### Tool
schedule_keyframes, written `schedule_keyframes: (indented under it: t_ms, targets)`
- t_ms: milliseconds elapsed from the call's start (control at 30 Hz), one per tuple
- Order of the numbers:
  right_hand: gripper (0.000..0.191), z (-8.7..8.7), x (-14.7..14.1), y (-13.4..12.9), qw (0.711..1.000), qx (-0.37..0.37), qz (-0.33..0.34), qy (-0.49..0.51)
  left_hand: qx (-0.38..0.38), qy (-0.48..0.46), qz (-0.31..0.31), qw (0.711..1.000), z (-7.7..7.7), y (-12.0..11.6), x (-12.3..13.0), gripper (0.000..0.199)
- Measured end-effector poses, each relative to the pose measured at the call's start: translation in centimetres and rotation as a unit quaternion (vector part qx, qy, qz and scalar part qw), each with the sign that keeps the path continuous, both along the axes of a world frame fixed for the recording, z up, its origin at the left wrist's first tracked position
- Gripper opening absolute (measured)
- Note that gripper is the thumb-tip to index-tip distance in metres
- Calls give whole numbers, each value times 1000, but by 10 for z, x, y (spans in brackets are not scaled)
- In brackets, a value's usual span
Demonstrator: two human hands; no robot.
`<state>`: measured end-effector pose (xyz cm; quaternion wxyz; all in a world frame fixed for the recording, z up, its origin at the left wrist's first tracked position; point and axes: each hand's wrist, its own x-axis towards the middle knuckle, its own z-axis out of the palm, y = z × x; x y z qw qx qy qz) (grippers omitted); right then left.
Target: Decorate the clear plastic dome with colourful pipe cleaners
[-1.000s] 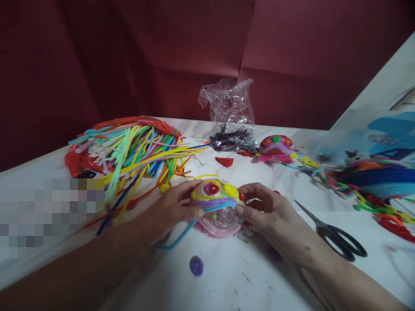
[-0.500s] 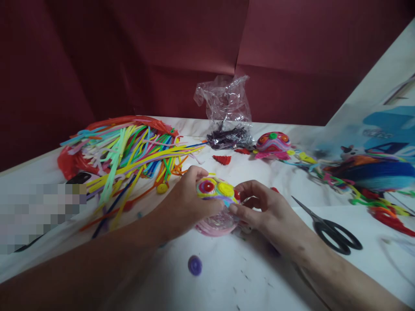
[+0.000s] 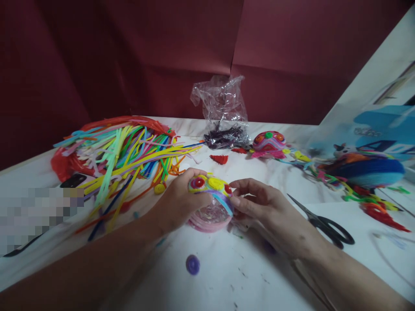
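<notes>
Both hands hold a round, clear craft piece (image 3: 212,211) above the middle of the white table. Its top carries yellow, purple and blue fuzzy strips with two red round eyes and a yellow disc between them; pink strips ring its lower edge. My left hand (image 3: 181,198) grips the left side, its thumb across the front and fingers behind. On the right side, my right hand (image 3: 254,198) pinches the edge near the blue strip, with thumb and fingers curled together. A purple coil (image 3: 193,264) lies on the table in front of the piece.
Many coloured pipe cleaners (image 3: 129,151) spread at the left. Black scissors (image 3: 324,222) lie right of my right hand. Behind are a clear bag (image 3: 223,116), red pieces (image 3: 218,159) and a finished-looking pink craft head (image 3: 269,143). A blue bundle (image 3: 372,170) sits far right.
The view has shifted slightly, so most things appear further left. My right thumb has moved off the front of the craft piece toward its right edge, showing more of the blue strip.
</notes>
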<state>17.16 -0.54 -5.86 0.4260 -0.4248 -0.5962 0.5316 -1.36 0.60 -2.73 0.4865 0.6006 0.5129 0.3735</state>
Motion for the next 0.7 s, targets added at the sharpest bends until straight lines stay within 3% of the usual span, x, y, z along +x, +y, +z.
schedule_keyframes:
  t_ms: [233,500,700]
  targets:
    - [50,-13,4,5,999,-1,22,32,13,-31,30,999,-6,0,3,33]
    - [42,-7,0,2,999,17,-15,-24,25,-47,36,998,-13,0,3,32]
    - [41,-12,-4,1,997,39,-26,-55,10,-54,50,997,-9,0,5,35]
